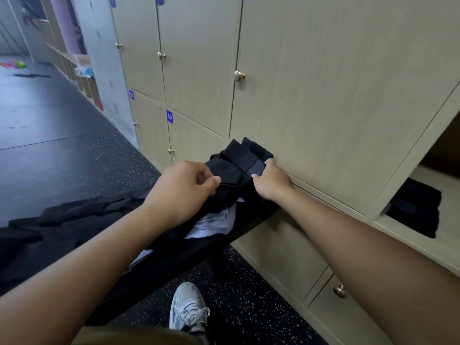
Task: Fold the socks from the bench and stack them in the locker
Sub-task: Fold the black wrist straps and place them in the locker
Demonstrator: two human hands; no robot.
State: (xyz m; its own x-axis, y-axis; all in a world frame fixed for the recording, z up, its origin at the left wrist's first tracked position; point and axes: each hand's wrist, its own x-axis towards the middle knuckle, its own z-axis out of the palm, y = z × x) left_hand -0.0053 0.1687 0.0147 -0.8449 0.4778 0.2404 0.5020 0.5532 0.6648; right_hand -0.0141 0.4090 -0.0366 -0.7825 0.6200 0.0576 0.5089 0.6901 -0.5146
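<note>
Nearest the camera, a grey-and-white sneaker [188, 310] stands on the speckled floor [244, 307] just below the worktop [174, 260], a dark bench that runs slantwise away towards the locker wall.

Farther along the worktop lies a pale cloth [214, 222], partly buried under the heap of black socks [231, 192] at the bench's far end. Both hands are on that heap. The left hand [184, 188] sits on the side of the heap away from the lockers, fingers curled with the thumb pinching a fold of black fabric. The right hand [267, 181] is on the locker side and pinches the banded cuff of the top sock [246, 155], which runs from that cuff away to the upper left, its far end touching the closed door behind the heap.

The sock's long axis therefore runs roughly away from the person, along the locker face, with the cuff end nearest the hands. The open locker [420, 185] lies to the right of the heap and slightly higher, with a black folded stack [415, 210] already on its shelf. The right hand is the nearer one to that opening, so I judge the carry across would most naturally fall to it, once the sock is doubled cuff to toe.
</note>
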